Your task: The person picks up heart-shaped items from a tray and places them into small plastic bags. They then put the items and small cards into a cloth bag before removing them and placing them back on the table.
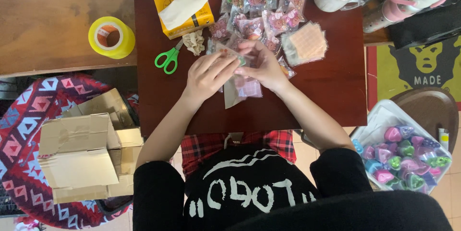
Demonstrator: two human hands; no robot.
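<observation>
Head view: left hand (pixel 207 71) and right hand (pixel 261 63) both pinch a small clear packet (pixel 230 52) above the dark worktop (pixel 331 87), just in front of the pile of filled packets (pixel 261 7). Each grip is clenched on the packet's edges. Best handled by pinching near the mouth, keeping it flat and off the pile.

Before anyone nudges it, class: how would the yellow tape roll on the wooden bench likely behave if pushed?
The yellow tape roll lies flat on its side, so it would probably slide rather than roll. Its thick wound ring looks stiff and fairly heavy for its size. It sits near the bench edge, so it might drop.
</observation>
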